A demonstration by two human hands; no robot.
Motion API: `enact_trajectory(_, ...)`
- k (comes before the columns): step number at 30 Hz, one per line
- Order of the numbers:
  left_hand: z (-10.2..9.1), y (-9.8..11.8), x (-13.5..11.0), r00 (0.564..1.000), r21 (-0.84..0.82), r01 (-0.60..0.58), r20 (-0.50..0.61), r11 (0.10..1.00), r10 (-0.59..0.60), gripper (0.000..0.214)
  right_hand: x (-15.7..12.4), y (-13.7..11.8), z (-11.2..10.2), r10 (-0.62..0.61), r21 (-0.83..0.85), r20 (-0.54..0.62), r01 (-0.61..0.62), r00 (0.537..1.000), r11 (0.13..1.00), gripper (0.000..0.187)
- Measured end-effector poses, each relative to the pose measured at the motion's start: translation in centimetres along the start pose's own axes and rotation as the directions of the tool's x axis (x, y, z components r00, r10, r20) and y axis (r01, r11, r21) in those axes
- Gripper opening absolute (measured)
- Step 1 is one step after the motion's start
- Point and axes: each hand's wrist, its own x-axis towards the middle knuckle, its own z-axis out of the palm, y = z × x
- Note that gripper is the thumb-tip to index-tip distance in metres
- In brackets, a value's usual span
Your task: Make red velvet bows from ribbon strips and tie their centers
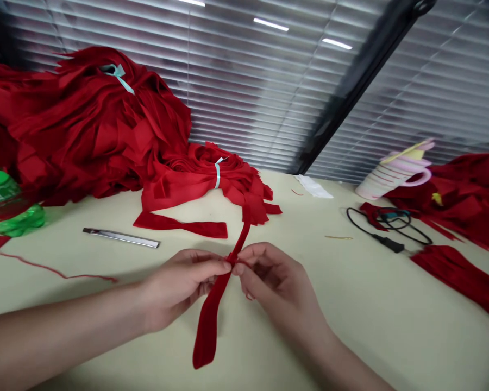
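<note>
Red fabric strip (208,326) is right at the centre of the action, pinched between our two hands above the table (350,331)! Our left hand (181,288) reaches in, its fingers (215,264) closed narrow on the cloth, and our right hand (279,288) meets it, fingers (248,259) gripping the strip at almost the same spot. Below that pinch, the tail drops toward the tabletop; above it, the cloth climbs to a red fabric bundle (244,182) cinched with a pale blue tie (217,174), and we can't tell whether they're joined. Just left of our hands, there's a long red thread (57,271), with a flat steel bar (121,237) beyond it. Over on the right, a loose red cloth strip (458,282) lies beside a coiled black cable (391,228), and a scrap of yellow thread (338,237) sits nearby. Farther out, a green plastic bottle (4,206) sits on its side at the left edge, and a big red fabric heap (89,125) towers behind it. At the back, we've got white paper (313,186), a pink-and-white stack of cups (393,174), a red cloth pile (464,195) and window blinds (248,81)!
</note>
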Motion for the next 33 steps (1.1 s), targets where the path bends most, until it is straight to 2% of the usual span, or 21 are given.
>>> enact_trajectory(3,0.1,-0.2,-0.1,0.999,-0.044,-0.001,-0.032,0.999,0.0,0.014,-0.1,0.0,0.1,0.011,-0.095,-0.005,-0.011,1.0,0.995,0.013)
enact_trajectory(10,0.2,-0.7,-0.4,0.994,0.042,-0.056,-0.09,0.998,0.059,0.019,-0.3,-0.7,0.4,0.025,-0.163,-0.061,-0.035,0.998,0.986,0.018)
enact_trajectory(13,0.2,-0.8,-0.4,0.989,0.091,-0.089,-0.11,0.992,0.098,0.018,-0.4,-1.0,0.4,0.063,-0.157,-0.083,-0.076,0.995,0.985,0.02)
enact_trajectory(17,0.1,-0.5,-0.4,0.979,0.128,-0.147,-0.124,0.981,0.163,0.018,-0.2,-1.0,0.1,0.161,-0.106,-0.036,-0.164,0.986,0.981,0.027)
enact_trajectory(21,-0.1,-0.4,-0.3,0.984,0.081,-0.14,-0.101,0.987,0.147,0.019,0.1,-0.4,-0.2,0.241,-0.041,-0.016,-0.241,0.97,0.97,0.03)
enact_trajectory(26,0.0,-0.4,-0.3,0.989,0.086,-0.121,-0.081,0.989,0.128,0.021,0.3,0.0,-0.2,0.196,-0.038,-0.023,-0.197,0.98,0.98,0.029)
enact_trajectory(33,0.3,-0.4,-0.4,0.981,0.171,-0.133,-0.118,0.976,0.154,0.017,-0.1,-0.2,0.0,0.133,-0.101,-0.056,-0.138,0.99,0.985,0.023)
